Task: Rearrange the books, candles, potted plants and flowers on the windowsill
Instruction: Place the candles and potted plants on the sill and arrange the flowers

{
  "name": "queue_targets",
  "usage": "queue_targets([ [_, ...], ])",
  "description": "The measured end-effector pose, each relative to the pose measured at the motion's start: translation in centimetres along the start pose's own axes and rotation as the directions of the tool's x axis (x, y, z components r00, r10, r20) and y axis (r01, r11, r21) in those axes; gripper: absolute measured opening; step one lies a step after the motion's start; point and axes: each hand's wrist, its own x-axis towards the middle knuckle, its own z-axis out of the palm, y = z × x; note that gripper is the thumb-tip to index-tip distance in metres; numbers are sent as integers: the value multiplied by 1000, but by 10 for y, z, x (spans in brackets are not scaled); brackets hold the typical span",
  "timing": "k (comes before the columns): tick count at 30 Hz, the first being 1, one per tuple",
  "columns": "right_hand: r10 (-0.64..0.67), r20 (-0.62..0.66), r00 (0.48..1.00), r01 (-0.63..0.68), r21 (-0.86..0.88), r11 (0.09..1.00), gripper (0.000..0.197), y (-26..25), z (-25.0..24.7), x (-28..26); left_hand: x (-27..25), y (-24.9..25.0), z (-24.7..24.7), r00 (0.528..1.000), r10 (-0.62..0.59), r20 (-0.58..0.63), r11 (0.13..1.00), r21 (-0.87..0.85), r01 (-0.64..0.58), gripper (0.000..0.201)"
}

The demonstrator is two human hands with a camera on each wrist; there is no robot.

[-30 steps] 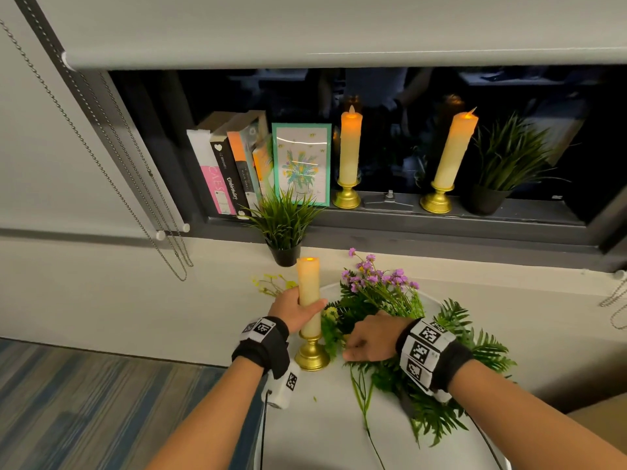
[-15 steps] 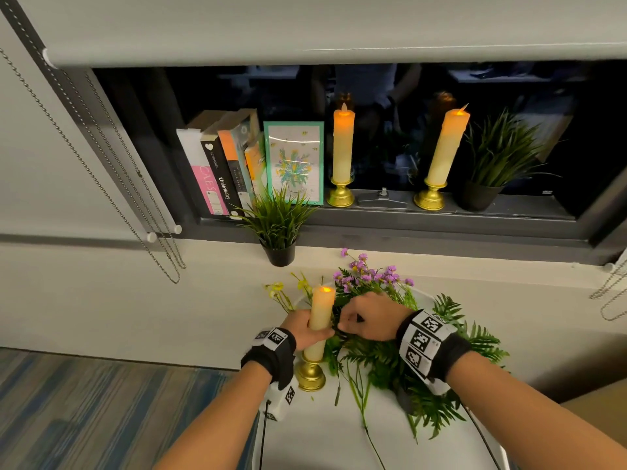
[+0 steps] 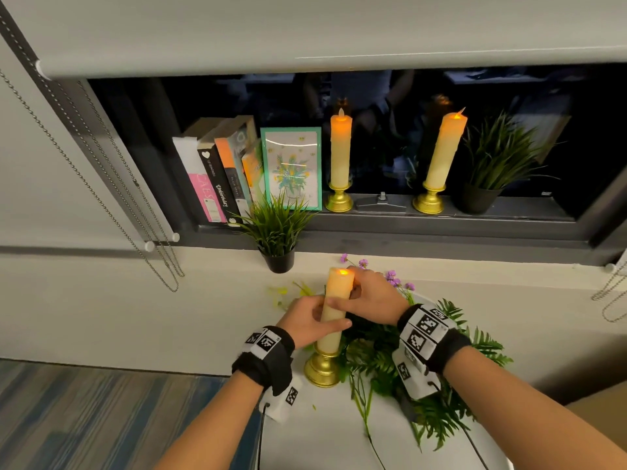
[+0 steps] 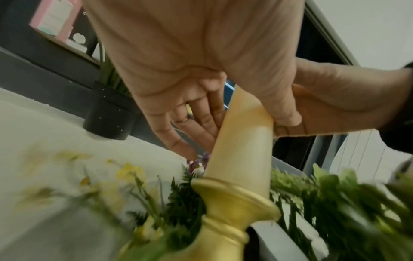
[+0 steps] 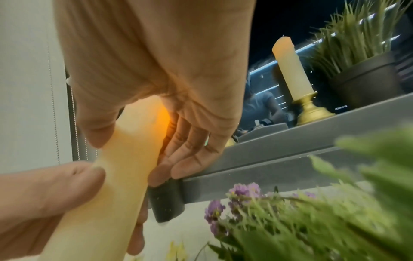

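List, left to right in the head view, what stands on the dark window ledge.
Row of leaning books → teal-framed flower picture → upright cream candle on gold holder → tilted cream candle on gold holder → green grass plant in black pot.

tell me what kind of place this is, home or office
Probably an office, though that is a guess. The window has a roller blind with bead chains, the floor is striped carpet, and the dark glass reflects what look like desks behind. The windowsill carries decor.
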Motion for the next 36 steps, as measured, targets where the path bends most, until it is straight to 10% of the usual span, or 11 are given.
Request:
queue_targets([
  [10, 100, -536, 838, 134, 380, 915, 32, -14, -74, 15, 29, 45, -34, 973, 152, -173, 988, -7, -156, 21],
  [16, 7, -703, 711, 97, 107, 989, 39, -3, -117, 28, 58, 34, -29, 949, 101, -300, 994, 74, -83, 26],
  [36, 77, -401, 913, -131, -109, 985, 55, 51, -100, 85, 127, 15, 37, 996, -59, 63, 902, 431, 27, 29],
])
